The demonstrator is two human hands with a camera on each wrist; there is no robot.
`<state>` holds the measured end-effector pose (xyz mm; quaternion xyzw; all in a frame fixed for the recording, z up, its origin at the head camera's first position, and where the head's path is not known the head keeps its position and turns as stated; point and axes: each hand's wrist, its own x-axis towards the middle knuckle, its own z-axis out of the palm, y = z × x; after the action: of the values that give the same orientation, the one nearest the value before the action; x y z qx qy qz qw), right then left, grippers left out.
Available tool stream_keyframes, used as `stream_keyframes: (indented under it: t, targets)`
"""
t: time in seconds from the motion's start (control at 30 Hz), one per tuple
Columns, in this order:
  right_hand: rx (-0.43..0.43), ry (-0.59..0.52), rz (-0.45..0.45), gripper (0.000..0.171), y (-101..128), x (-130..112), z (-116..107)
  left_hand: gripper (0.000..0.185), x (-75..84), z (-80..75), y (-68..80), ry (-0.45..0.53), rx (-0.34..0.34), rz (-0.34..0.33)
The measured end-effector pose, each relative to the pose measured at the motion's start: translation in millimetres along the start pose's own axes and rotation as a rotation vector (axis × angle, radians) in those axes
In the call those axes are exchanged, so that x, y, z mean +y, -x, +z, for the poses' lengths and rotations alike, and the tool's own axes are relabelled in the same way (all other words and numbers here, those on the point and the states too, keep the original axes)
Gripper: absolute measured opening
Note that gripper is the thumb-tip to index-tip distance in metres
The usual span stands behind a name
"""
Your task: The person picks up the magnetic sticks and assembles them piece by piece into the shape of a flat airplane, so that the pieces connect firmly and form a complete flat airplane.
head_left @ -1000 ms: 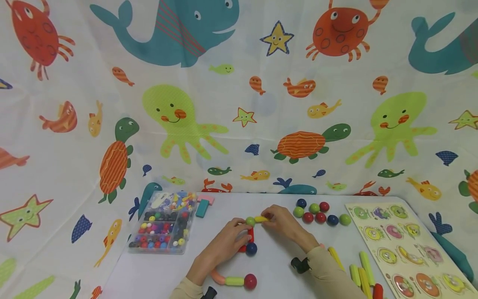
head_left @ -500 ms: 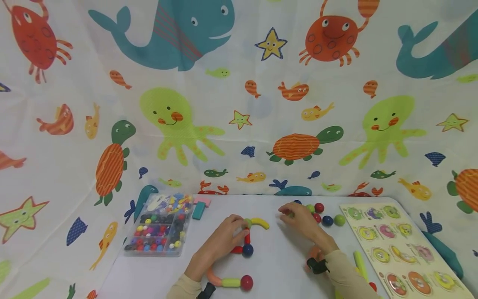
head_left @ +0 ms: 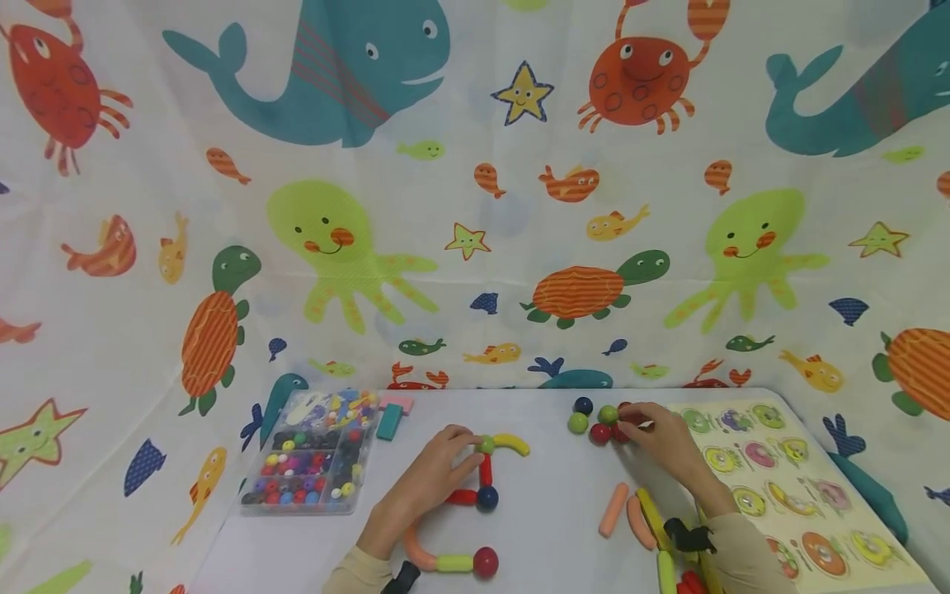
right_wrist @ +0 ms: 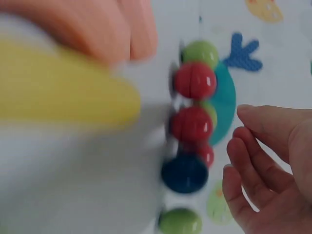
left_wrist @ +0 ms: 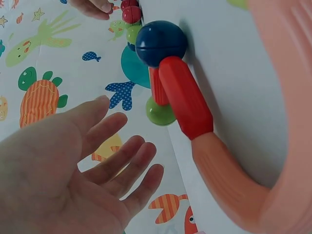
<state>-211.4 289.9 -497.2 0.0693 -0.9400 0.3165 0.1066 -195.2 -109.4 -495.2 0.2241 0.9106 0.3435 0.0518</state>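
Note:
My left hand [head_left: 444, 464] is beside a chain of toy rods and balls, its fingertips near a green ball [head_left: 486, 444]. A curved yellow rod [head_left: 512, 445] and a red rod [head_left: 486, 470] meet at that ball. The red rod runs down to a dark blue ball [head_left: 486, 498]. In the left wrist view the fingers are spread and hold nothing; a curved peach rod [left_wrist: 229, 183] joins another red rod [left_wrist: 187, 100]. My right hand [head_left: 663, 436] reaches over a cluster of balls, fingertips close to a red ball [head_left: 600, 433]. The right wrist view shows its fingers loosely bent, nothing between them.
A divided bead box [head_left: 300, 507] stands at the left, with a teal block [head_left: 389, 421] beside it. Peach rods [head_left: 613, 510] and yellow rods [head_left: 653, 518] lie by the right forearm. A picture board [head_left: 805, 487] is at the right. The chain's lower end has a red ball [head_left: 486, 563].
My right hand has let go of the curved yellow rod and moved right to the cluster of balls. My left hand stays by the green ball.

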Motion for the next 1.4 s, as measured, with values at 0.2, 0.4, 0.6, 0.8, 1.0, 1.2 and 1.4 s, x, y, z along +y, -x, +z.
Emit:
stream_keyframes:
  t: [0.2,0.4,0.6,0.8,1.0,1.2,1.4]
  targets:
    - [0.064,0.032,0.079,0.027,10.5,23.8,-23.2,0.034,-0.9,-0.6,0.6,0.053,0.004,0.013]
    - [0.087,0.047,0.094,0.03,18.9,40.4,-30.8,0.035,1.0,-0.8,-1.7,0.062,0.007,0.005]
    - [0.032,0.035,0.123,0.031,23.4,48.2,-27.3,0.035,1.4,1.1,-5.4,0.047,0.003,0.001]
    - [-0.018,0.031,0.171,0.04,25.6,53.1,-25.8,0.035,3.4,2.2,-8.6,0.035,0.002,-0.002]
    - [-0.058,0.04,0.198,0.044,26.6,54.8,-25.2,0.038,7.6,3.5,-12.8,0.044,-0.017,-0.003]
    - [-0.053,0.036,0.192,0.045,28.6,52.5,-27.3,0.036,12.0,6.2,-18.1,0.021,-0.012,0.005]
    - [0.009,0.048,0.115,0.044,26.5,47.6,-31.0,0.036,15.3,8.2,-24.5,-0.005,-0.014,-0.019]
